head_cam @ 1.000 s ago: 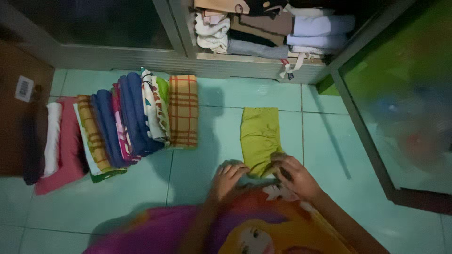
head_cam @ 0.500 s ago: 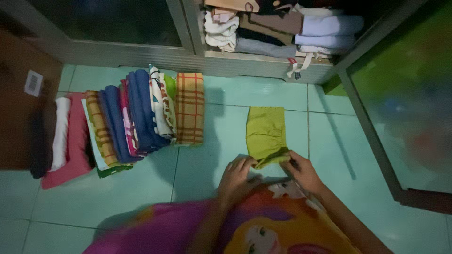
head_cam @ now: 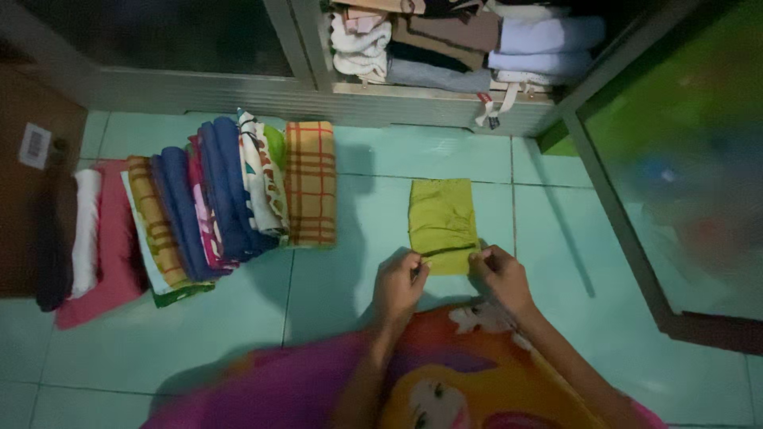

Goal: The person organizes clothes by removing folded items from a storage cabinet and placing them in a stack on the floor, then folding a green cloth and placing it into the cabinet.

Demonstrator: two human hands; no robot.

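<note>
Both hands pinch the near corners of a folded lime-green cloth garment (head_cam: 442,222): the left hand (head_cam: 400,286) has its grip closed on the left corner, the right hand (head_cam: 497,276) on the right. The garment lies flat on the pale turquoise tiled floor (head_cam: 373,214). To its left leans a row of folded coloured fabrics (head_cam: 222,199). Beyond, an open cabinet shelf (head_cam: 445,97) holds stacked clothes.

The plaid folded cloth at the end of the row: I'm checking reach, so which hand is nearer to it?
Left. The left hand pinches the green cloth's near left corner, on the side toward the plaid cloth. The right hand holds the near right corner, farther away.
</note>
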